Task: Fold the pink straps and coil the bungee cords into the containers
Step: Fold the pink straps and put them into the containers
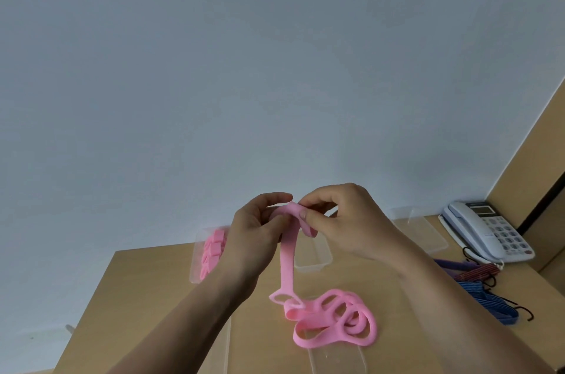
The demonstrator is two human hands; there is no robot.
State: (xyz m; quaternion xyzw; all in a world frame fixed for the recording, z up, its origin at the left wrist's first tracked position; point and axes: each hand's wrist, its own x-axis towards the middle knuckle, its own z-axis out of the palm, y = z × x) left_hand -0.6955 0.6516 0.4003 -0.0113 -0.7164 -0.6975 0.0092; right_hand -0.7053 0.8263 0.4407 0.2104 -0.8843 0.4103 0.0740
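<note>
A long pink strap (333,317) lies in loose loops on the wooden table (146,288), and one end rises to my hands. My left hand (256,233) and my right hand (345,221) are raised above the table and both pinch that upper end, which is bent into a small fold between my fingers. Behind my left hand a clear container (197,254) holds several folded pink straps (214,251). Blue, purple and red bungee cords (486,291) with dark hooks lie in a heap on the right.
An empty clear container (312,260) stands behind the hanging strap and another (422,230) sits at the back right. Clear lids (336,358) lie near the front edge. A white desk phone (489,230) stands at the far right by a wooden panel.
</note>
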